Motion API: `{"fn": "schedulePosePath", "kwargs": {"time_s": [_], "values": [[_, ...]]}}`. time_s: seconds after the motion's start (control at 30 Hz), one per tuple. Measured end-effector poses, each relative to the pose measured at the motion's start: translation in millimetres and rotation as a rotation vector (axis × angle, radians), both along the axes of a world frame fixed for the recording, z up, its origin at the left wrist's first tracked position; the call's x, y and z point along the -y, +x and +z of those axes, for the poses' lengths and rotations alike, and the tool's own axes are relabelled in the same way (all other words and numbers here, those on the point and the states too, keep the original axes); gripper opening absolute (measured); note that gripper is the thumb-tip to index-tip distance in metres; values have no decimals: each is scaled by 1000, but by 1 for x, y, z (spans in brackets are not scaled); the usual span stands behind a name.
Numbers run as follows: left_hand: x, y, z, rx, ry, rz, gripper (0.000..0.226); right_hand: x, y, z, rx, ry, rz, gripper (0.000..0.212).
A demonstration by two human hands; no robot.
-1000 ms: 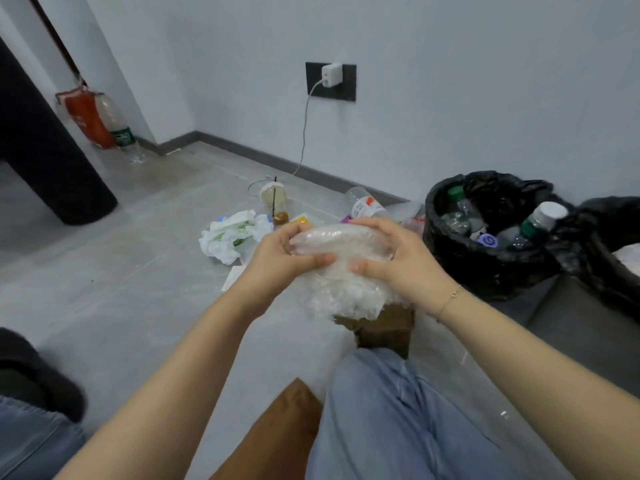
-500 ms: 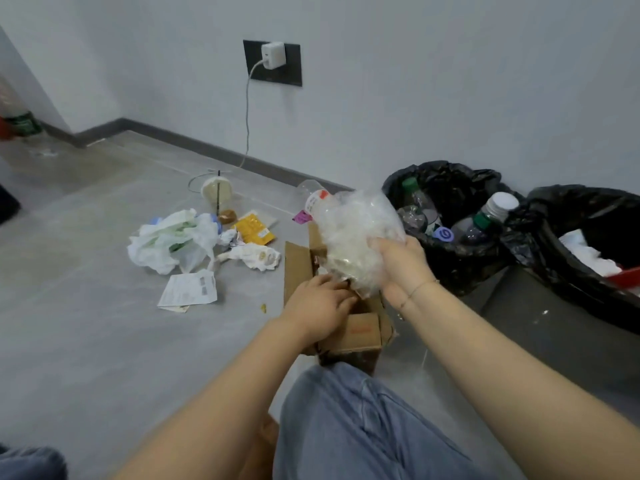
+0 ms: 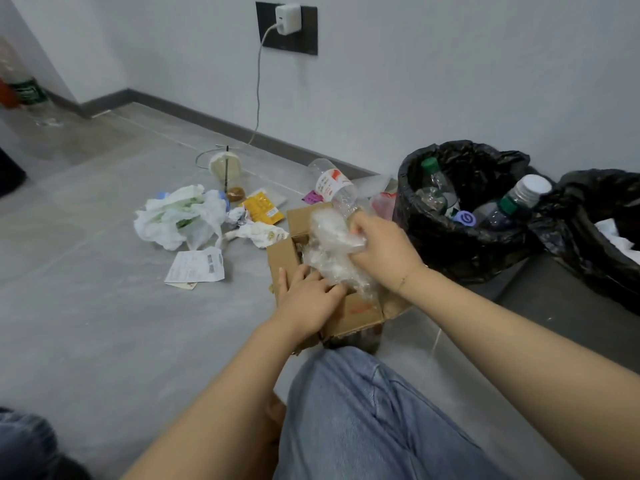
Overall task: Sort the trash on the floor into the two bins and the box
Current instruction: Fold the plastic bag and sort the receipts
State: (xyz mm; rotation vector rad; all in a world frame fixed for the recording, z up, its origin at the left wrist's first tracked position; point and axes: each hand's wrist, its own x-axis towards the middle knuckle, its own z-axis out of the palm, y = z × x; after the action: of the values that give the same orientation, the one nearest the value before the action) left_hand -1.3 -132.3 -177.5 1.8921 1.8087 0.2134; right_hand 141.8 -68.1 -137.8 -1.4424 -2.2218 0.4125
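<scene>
Trash still litters the grey tiled floor (image 3: 86, 306). Largest are two black-bagged bins at right: the nearer bin (image 3: 450, 251) holds plastic bottles, the far bin (image 3: 588, 237) white scraps. Next comes the small brown cardboard box (image 3: 356, 315) by the person's knee, then the crumpled white plastic bag (image 3: 176, 216), a clear bottle with a red-and-white label (image 3: 332, 183), a printed paper receipt (image 3: 195, 266) and a yellow sachet (image 3: 263, 210).

A wad of clear crinkled plastic film (image 3: 329, 251) sits half inside the box. It looks light, soft and springy, likely to puff back up, so gripping its bunched top and pressing down seems best. The right hand (image 3: 384, 251) has fingers curled round that top; the left hand (image 3: 308, 299) lies on the box's near edge, fingers bent against the film's lower part.

Half a second ago the wad was held higher above the box; now it is lower, within the flaps.
</scene>
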Motion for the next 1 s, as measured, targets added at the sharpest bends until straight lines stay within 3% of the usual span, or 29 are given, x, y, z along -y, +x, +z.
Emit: {"fn": "schedulePosePath", "kwargs": {"time_s": [0.1,0.2,0.33,0.43,0.53,0.67,0.77,0.93,1.0], "values": [[-2,-4,7,94,-74,21,61,-17,-14,-6,222,-55,58,19],[5,-7,6,-28,-54,-64,76,-23,-16,-3,468,-37,88,13],[24,-7,1,54,99,7,72,-18,-23,2,833,116,266,6],[30,-8,-1,81,144,46,79,-17,-24,0,1029,94,401,26],[30,-9,-6,-24,134,-25,89,-18,-18,-1,1079,95,538,34],[27,-8,-5,-92,73,-76,77,-21,-7,-2,1068,3,569,38],[18,-4,0,-137,21,-156,72,-28,-6,0,933,72,464,33],[11,1,0,-100,-48,-223,69,-42,-3,-1,593,-100,6,21],[10,2,0,-95,-44,-228,69,-43,3,-3,576,-16,81,13]]}}
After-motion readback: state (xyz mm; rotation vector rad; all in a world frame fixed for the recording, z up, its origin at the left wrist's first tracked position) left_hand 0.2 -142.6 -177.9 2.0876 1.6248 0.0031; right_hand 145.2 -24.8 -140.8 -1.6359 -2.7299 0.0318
